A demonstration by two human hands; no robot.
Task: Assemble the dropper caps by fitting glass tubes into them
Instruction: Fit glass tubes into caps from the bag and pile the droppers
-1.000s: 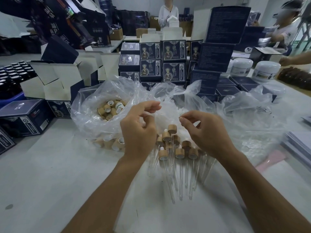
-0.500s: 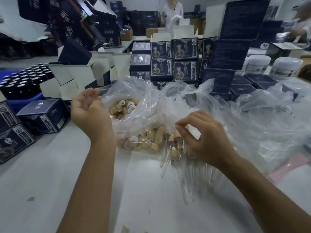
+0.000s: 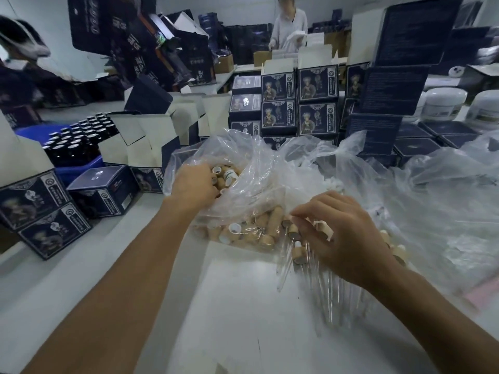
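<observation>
Dropper caps with thin clear glass tubes already fitted [image 3: 299,255] lie nearest, in a fan on the white table [image 3: 243,319], tubes running toward six o'clock and bamboo-coloured collars toward twelve. These look light, stiff and brittle; I judge the glass slick and easily snapped, so each is best lifted by its collar, never by the tube. The person's right hand [image 3: 348,238] hangs over the collars at about three o'clock of the pile, fingers curled, fingertips [image 3: 298,214] pinched together near a collar; whether they actually hold anything I cannot tell.

Just beyond, at twelve o'clock of the fan, sits a crumpled clear plastic bag [image 3: 259,168] full of loose tan cylindrical caps with white liners [image 3: 235,229]. They seem light and hard, likely to roll, and should be easy to pick up across the sides. The left hand [image 3: 193,184] reaches into the bag's mouth at about ten o'clock, fingers buried among the caps, so its grip is hidden.

Farther off, at two o'clock, more clear plastic sheeting [image 3: 432,201] billows. Behind stand stacked dark blue printed cartons [image 3: 318,85], and at ten o'clock dark bottles in a blue tray [image 3: 78,139].
</observation>
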